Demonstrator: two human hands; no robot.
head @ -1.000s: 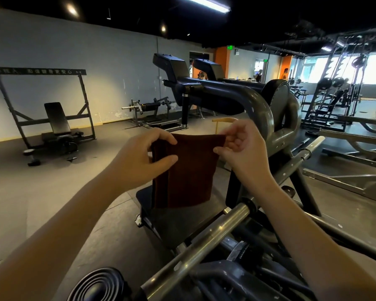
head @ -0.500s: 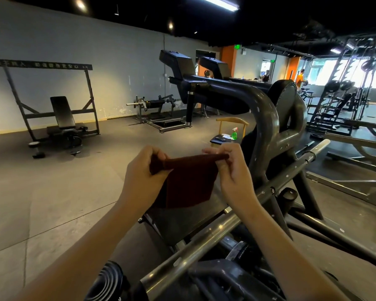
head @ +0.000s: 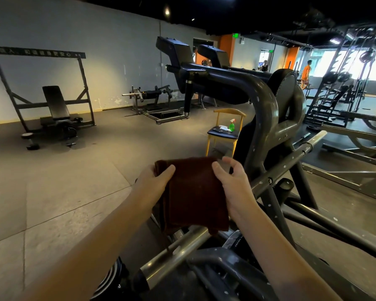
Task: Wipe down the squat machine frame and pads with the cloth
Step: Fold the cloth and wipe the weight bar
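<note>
Place: commercial gym. Evidence: squat machine frame with shoulder pads; adjustable bench in a rack; plate-loaded machine by the wall; weight plates on racks; rubber-tiled floor.

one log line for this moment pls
cloth: folded | left hand: holds left edge | right hand: holds right edge | squat machine frame: behind cloth
</note>
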